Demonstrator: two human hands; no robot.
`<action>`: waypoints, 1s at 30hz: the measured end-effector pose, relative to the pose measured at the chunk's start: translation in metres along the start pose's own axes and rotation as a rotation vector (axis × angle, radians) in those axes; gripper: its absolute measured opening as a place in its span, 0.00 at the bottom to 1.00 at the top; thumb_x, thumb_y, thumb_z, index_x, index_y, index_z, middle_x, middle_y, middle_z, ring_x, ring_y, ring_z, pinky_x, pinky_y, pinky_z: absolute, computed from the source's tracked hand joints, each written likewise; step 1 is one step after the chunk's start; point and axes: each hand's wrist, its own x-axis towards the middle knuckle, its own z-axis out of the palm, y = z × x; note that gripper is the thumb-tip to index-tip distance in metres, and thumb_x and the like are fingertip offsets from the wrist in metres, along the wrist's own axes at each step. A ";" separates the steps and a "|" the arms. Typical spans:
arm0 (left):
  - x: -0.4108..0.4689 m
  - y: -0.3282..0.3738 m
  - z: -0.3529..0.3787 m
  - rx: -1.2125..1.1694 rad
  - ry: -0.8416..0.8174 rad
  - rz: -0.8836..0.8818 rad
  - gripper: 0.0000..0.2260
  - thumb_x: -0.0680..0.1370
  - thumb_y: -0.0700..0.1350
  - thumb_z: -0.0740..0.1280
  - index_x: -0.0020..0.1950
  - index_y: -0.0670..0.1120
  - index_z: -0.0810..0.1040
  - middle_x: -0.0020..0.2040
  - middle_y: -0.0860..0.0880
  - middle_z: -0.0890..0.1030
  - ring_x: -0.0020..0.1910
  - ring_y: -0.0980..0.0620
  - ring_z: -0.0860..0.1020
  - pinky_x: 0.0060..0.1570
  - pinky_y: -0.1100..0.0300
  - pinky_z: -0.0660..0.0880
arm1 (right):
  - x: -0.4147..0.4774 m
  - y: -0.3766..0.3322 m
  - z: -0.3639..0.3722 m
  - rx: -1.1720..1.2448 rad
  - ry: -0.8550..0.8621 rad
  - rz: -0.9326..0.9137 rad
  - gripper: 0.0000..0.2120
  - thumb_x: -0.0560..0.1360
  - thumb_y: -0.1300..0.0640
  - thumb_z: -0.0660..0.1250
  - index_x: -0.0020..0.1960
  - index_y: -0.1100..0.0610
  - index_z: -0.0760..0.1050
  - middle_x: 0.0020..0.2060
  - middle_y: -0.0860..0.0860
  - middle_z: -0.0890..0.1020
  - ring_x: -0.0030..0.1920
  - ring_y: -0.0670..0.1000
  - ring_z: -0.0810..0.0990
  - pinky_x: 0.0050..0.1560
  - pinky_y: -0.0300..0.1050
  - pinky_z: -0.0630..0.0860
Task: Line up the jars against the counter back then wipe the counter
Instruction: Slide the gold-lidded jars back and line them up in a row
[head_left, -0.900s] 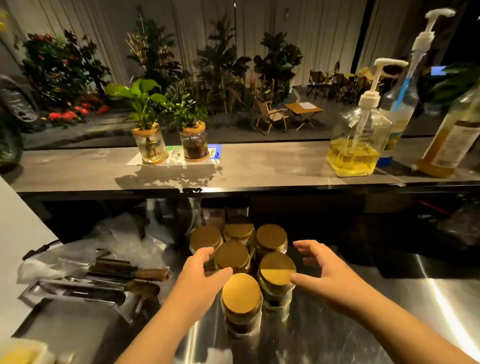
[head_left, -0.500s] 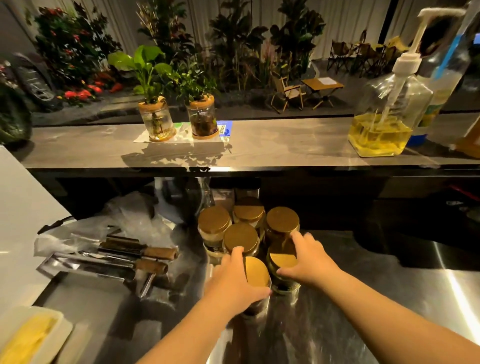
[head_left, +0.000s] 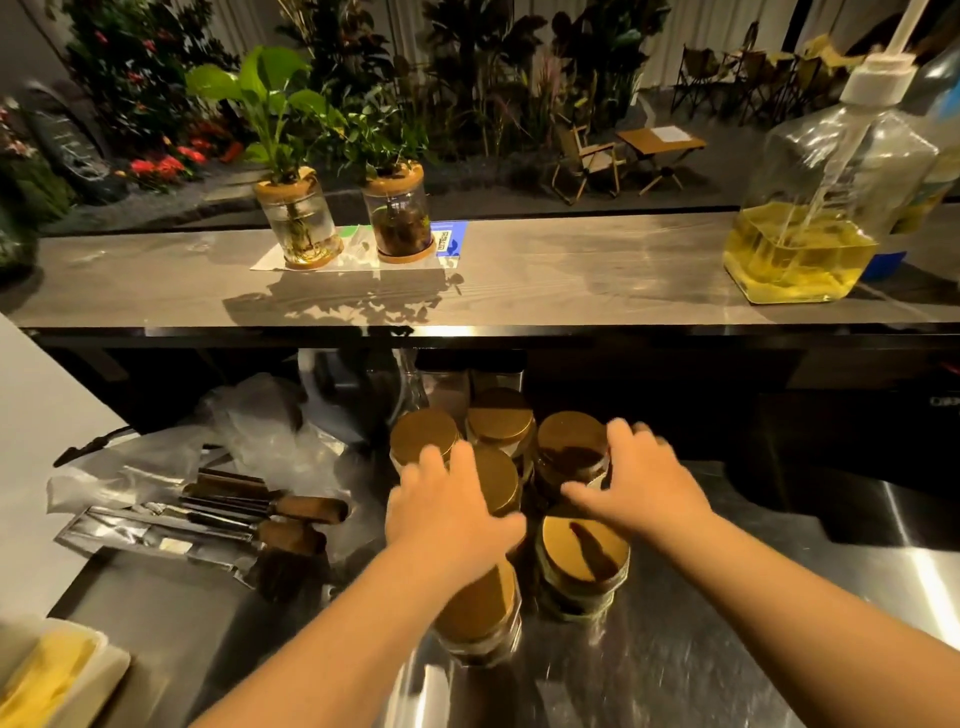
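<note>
Several glass jars with gold lids stand bunched on the steel counter, under the shelf. My left hand lies over the middle jar, fingers spread and blurred toward the back left jar; whether it grips is unclear. My right hand spans the back right jar, thumb on the near side, fingers on the far right edge. The back middle jar stands free. One front jar is partly hidden under my left wrist. The other front jar stands untouched.
Wooden-handled tools and crumpled plastic wrap lie to the left of the jars. A white dish with something yellow sits at the bottom left. On the shelf above stand two plant jars and a pump bottle of yellow liquid.
Both hands have left the two front jars and reached further back, the left over the middle jar, the right onto the back right jar. The view has moved closer.
</note>
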 end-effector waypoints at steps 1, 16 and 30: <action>0.016 0.005 -0.004 -0.003 0.075 0.045 0.42 0.64 0.71 0.62 0.73 0.54 0.56 0.67 0.46 0.67 0.64 0.40 0.67 0.60 0.43 0.70 | 0.016 -0.001 -0.002 -0.015 0.018 0.013 0.42 0.62 0.31 0.70 0.70 0.46 0.61 0.65 0.53 0.70 0.65 0.59 0.71 0.57 0.55 0.78; 0.126 0.048 0.008 0.011 -0.133 0.078 0.30 0.68 0.59 0.72 0.67 0.48 0.71 0.63 0.44 0.75 0.65 0.40 0.70 0.66 0.44 0.61 | 0.092 0.025 -0.037 -0.124 -0.198 0.092 0.45 0.63 0.38 0.76 0.75 0.46 0.64 0.64 0.55 0.76 0.64 0.60 0.75 0.59 0.51 0.77; 0.139 0.128 0.042 -0.224 -0.168 0.205 0.24 0.70 0.57 0.75 0.61 0.47 0.74 0.39 0.56 0.66 0.34 0.56 0.68 0.28 0.65 0.63 | 0.091 0.088 -0.063 -0.376 -0.286 -0.072 0.42 0.71 0.47 0.74 0.78 0.46 0.56 0.68 0.53 0.73 0.63 0.57 0.74 0.57 0.45 0.76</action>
